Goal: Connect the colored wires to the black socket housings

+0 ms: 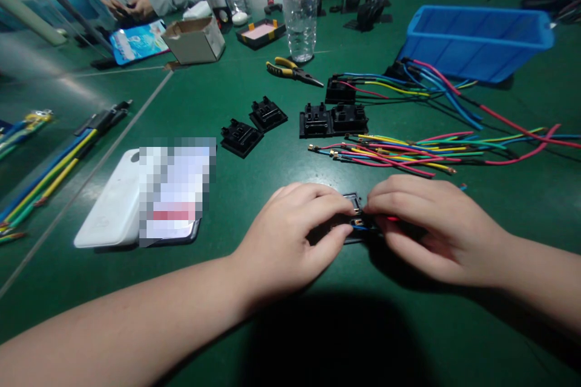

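Note:
A small black plastic socket [351, 199] with brass-coloured terminals lies low over the green table, partly covered by fingers. My left hand [304, 230] grips its left side between thumb and fingers. From the right, my right hand [431, 227] pinches at the same part, its fingertips close together. A short stretch of red wire [391, 217] shows under those fingers, and a bit of blue wire [356, 227] crosses the socket. Where the wire ends meet the terminals is mostly hidden. Just beyond my hands lies a loose bundle of coloured wires [390, 154] with brass crimp ends.
Several black sockets [241, 136] sit ahead, one with wires attached. Behind them are yellow-handled pliers [295, 72], a water bottle [299, 24] and a blue bin [476, 42]. Two phones [109, 205] lie left, near cable bundles [68, 163]. Two other people work across the table.

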A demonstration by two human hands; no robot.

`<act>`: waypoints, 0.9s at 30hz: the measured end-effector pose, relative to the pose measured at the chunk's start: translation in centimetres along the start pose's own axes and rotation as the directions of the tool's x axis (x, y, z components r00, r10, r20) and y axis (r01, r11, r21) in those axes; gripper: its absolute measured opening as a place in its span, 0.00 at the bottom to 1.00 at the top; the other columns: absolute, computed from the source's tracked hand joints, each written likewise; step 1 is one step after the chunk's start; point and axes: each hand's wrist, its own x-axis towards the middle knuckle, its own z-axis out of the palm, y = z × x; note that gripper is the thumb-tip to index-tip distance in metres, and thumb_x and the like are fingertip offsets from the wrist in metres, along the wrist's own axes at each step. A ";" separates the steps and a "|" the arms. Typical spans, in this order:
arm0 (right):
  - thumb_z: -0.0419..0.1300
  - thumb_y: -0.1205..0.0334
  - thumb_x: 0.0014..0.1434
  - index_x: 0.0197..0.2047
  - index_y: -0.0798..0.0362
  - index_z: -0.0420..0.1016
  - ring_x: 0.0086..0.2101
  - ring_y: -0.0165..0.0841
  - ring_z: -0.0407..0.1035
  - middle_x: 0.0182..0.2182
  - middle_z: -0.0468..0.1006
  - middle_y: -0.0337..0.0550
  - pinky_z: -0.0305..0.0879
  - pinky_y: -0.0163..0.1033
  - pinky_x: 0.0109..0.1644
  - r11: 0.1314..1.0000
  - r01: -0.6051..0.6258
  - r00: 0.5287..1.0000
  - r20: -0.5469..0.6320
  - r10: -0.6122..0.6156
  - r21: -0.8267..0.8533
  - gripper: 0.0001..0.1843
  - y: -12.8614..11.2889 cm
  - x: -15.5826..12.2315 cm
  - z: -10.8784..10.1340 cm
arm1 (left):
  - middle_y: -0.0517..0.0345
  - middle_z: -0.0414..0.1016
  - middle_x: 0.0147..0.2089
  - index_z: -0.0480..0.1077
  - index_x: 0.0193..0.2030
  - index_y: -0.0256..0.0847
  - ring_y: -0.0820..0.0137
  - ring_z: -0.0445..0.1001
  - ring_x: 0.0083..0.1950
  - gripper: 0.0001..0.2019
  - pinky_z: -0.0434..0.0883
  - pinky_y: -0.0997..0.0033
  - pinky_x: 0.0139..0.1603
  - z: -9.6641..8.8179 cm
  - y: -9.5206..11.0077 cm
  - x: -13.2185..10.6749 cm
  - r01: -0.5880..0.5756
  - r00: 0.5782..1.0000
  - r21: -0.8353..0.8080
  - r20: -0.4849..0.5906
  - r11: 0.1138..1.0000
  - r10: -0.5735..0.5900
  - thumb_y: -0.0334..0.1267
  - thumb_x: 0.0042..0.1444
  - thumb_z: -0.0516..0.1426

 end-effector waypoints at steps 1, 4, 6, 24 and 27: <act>0.53 0.72 0.57 0.44 0.53 0.70 0.34 0.35 0.70 0.34 0.77 0.46 0.65 0.38 0.34 1.000 -0.001 1.000 0.003 0.001 0.001 0.12 0.0 0.0 0.0 | 0.55 0.79 0.46 0.74 0.45 0.40 0.66 0.75 0.49 0.08 0.70 0.63 0.51 0.0 0.0 0.0 -0.001 1.000 0.003 0.000 1.000 0.001 0.32 0.59 0.59; 0.53 0.73 0.58 0.43 0.52 0.71 0.34 0.35 0.69 0.35 0.76 0.46 0.64 0.38 0.34 1.000 -0.010 1.000 0.009 0.010 0.016 0.12 -0.1 -0.1 0.0 | 0.56 0.78 0.46 0.74 0.45 0.39 0.67 0.75 0.49 0.08 0.70 0.64 0.51 0.0 0.0 0.0 -0.001 1.000 0.007 0.000 1.000 0.001 0.32 0.59 0.59; 0.53 0.73 0.58 0.43 0.52 0.71 0.34 0.35 0.69 0.35 0.76 0.46 0.64 0.38 0.35 0.999 -0.014 1.000 0.016 0.014 0.033 0.12 -0.1 -0.2 0.0 | 0.56 0.78 0.46 0.74 0.45 0.39 0.67 0.75 0.49 0.08 0.70 0.64 0.51 0.0 0.0 0.0 -0.002 1.000 0.009 -0.001 1.000 0.002 0.32 0.59 0.59; 0.54 0.75 0.58 0.47 0.52 0.71 0.34 0.36 0.71 0.34 0.79 0.48 0.67 0.40 0.36 0.998 0.042 0.999 0.006 -0.042 0.044 0.15 -0.2 0.2 -0.4 | 0.54 0.78 0.47 0.74 0.46 0.41 0.66 0.75 0.49 0.08 0.71 0.63 0.51 0.0 0.0 0.0 -0.015 1.000 0.047 0.011 0.999 0.014 0.33 0.60 0.58; 0.53 0.75 0.58 0.47 0.51 0.71 0.34 0.36 0.72 0.34 0.79 0.47 0.68 0.40 0.36 0.998 0.034 0.999 0.000 -0.034 0.049 0.16 -0.3 0.3 -0.4 | 0.54 0.78 0.47 0.74 0.47 0.42 0.65 0.75 0.49 0.09 0.71 0.61 0.50 0.1 -0.1 -0.1 -0.039 0.999 0.089 0.011 0.995 0.038 0.34 0.61 0.57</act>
